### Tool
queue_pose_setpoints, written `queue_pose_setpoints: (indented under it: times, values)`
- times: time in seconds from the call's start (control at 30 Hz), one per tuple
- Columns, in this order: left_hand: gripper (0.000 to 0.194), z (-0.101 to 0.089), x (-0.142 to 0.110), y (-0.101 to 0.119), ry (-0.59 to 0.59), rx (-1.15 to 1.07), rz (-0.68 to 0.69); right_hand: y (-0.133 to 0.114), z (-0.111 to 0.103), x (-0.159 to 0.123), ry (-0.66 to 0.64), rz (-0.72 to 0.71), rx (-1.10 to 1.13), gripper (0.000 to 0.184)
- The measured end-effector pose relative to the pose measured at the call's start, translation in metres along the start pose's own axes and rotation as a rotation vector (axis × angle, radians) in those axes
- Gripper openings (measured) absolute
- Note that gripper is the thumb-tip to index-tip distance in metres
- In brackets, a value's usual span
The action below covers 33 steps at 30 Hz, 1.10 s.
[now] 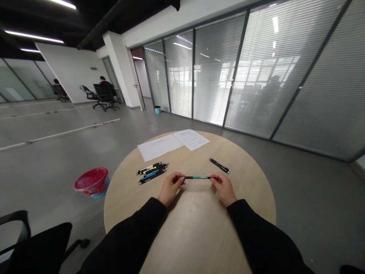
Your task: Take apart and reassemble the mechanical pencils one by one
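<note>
A black and green pen (197, 177) is stretched level between my two hands, over the near middle of the round wooden table (194, 232). My left hand (171, 186) pinches its left end between thumb and fingers. At the other end, my right hand (224, 187) grips the tip the same way. Left of my hands lies a pile of several pens (152, 172), black with yellow, white, blue and green parts. Beyond my right hand, a pair of black pens (219, 165) rests side by side on the tabletop.
Two printed sheets, a left one (159, 147) and a right one (192, 139), lie at the table's far side. A bin with a red liner (92, 180) stands on the floor at left. Nearby is a black chair (42, 243). People sit far off by office chairs (105, 93).
</note>
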State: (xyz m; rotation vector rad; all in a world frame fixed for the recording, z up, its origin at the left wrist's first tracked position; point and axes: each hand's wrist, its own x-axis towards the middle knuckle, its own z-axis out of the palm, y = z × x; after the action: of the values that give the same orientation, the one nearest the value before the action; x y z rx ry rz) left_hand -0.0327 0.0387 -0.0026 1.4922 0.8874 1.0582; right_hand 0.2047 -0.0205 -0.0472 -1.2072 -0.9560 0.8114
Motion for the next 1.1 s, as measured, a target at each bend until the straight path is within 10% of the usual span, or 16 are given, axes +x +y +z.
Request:
queue_pose_setpoints:
  times: [1.1]
  values:
    - [0.028, -0.001, 0.001, -0.005, 0.005, -0.014, 0.009, -0.003, -0.002, -0.002, -0.054, 0.007, -0.047, 0.041]
